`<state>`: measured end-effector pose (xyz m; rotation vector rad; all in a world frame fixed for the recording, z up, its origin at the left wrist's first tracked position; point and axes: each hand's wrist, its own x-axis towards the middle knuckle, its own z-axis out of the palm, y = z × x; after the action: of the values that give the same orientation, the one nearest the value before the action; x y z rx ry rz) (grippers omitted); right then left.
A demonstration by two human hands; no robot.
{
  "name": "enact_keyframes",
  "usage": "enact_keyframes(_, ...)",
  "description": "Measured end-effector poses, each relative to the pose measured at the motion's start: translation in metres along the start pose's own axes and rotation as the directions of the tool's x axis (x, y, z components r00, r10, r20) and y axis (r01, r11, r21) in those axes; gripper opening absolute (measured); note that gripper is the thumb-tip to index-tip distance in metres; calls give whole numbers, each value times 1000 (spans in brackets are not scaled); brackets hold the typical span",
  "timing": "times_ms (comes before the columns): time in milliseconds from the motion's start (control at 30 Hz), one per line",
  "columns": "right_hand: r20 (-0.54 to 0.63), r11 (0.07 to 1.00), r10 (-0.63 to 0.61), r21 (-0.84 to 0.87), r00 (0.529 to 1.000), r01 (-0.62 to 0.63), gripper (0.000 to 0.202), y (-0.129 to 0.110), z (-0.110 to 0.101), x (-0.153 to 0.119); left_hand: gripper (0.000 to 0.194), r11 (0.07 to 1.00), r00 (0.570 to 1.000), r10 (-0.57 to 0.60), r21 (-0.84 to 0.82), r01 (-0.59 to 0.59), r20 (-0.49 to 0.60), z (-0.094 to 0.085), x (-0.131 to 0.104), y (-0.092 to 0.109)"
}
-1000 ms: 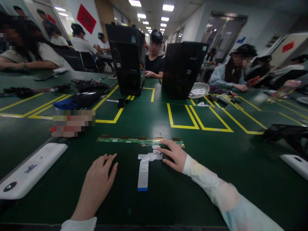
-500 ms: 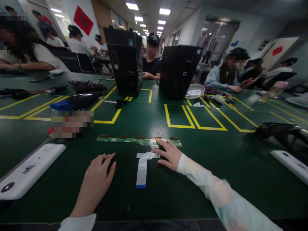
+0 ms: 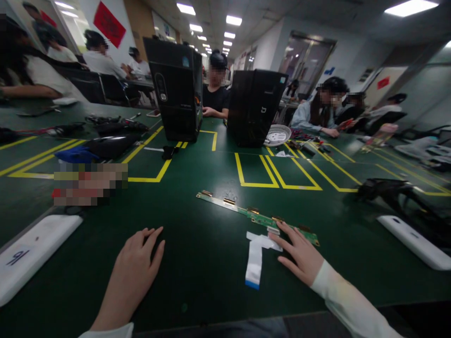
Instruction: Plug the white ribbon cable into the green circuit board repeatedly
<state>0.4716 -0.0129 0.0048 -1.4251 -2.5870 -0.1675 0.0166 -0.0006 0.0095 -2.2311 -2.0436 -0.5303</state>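
Observation:
A long, narrow green circuit board [image 3: 262,219] lies slantwise on the green table, its right end nearer to me. My right hand [image 3: 299,248] rests with spread fingers over the board's right part, its fingertips on or just above the board and a white connector [image 3: 273,230]. A white flat ribbon cable [image 3: 254,260] with a blue end lies beside the board, joined near that connector; part of it is under my fingers. My left hand [image 3: 137,265] lies on the table to the left, fingers loosely stretched, holding nothing and apart from the board.
Two black computer towers [image 3: 172,89] stand across the table. White devices [image 3: 38,253] lie at both sides. A black part [image 3: 391,197] is at the right, and a white basket [image 3: 277,135] with loose parts stands farther back. Co-workers sit around.
The circuit board and ribbon cable have slid right under my right hand. The board has turned from level to slanted. My left hand has stayed almost in place.

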Motion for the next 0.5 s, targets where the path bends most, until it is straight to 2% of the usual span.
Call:
enact_keyframes(133, -31, 987, 156, -24, 987, -157, 50, 10, -6, -50, 60, 1000, 1000, 6, 5, -7, 11, 2, -1, -3)
enact_keyframes(267, -65, 957, 288, -31, 956, -290, 48, 11, -6, -92, 60, 1000, 1000, 11, 12, -11, 3, 5, -2, -5)
enact_keyframes(367, -85, 899, 427, -71, 900, -433, 49, 13, -1, -116, 58, 1000, 1000, 18, 16, -18, 5, 7, -2, -7)
enact_keyframes(500, -162, 776, 594, -145, 788, -614, 53, 25, 7, -141, 59, 999, 999, 35, 31, -35, 2, 7, -1, -9)
